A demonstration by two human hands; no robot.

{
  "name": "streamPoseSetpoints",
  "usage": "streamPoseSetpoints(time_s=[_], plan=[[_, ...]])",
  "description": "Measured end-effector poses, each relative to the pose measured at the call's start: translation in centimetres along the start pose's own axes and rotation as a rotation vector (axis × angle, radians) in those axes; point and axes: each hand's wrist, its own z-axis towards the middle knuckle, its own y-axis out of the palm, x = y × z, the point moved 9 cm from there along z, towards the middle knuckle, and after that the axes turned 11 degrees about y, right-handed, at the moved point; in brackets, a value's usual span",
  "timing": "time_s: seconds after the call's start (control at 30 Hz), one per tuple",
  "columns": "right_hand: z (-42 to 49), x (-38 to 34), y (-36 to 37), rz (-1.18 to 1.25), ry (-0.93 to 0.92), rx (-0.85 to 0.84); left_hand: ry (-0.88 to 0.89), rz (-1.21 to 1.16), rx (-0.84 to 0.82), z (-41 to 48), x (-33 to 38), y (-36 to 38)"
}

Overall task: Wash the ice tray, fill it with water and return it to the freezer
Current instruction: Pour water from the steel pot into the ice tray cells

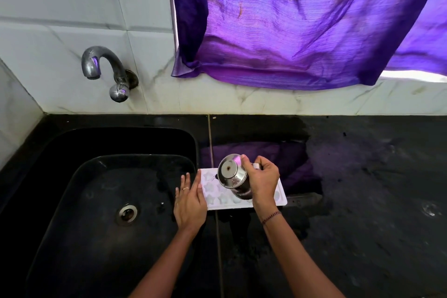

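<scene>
Left forearm (167, 256) and right forearm (297, 254) come up from the bottom edge on my feed, and I follow them to the work. At the end of the first is the left hand (189, 203), fingers straight and together. It lies flat against the left short end of the ice tray (210, 187), bracing it and gripping nothing. I can see a ring (185, 188) on one finger.

The right hand (262, 178) is wrapped around a steel cup (231, 173), thumb over the top and fingers curled behind. The cup is tipped well over, its round base turned up and to the left and its mouth angled down over the middle of the tray. The mouth is hidden from me, so I cannot tell whether water is running out. A dark thread band (271, 216) circles that wrist.

The white tray lies flat on the black counter (375, 189), just beside the right rim of the black sink (135, 132), star-shaped cells showing at its left end. The drain (127, 213) sits low in the basin. Up on the tiled wall the metal tap (101, 63) curves over the sink, and a purple curtain (302, 31) hangs to its right.
</scene>
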Motion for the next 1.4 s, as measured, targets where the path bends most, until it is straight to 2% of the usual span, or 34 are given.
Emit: streamPoseSetpoints(time_s=[0.4,0.73,1.0,1.4], plan=[[-0.2,2.6,-0.9,0.180,0.203,-0.013,-0.019,-0.064,-0.011,0.0,-0.2,0.3],[-1.4,2.2,-1.5,0.088,0.107,-0.036,0.074,-0.061,-0.008,0.5,0.7,0.0],[-1.9,1.2,-1.7,0.005,0.014,-0.023,0.075,-0.054,-0.008,0.4,0.7,-0.1],[-1.7,1.6,-1.9,0.005,0.011,-0.023,0.073,-0.042,-0.007,0.4,0.7,0.0]])
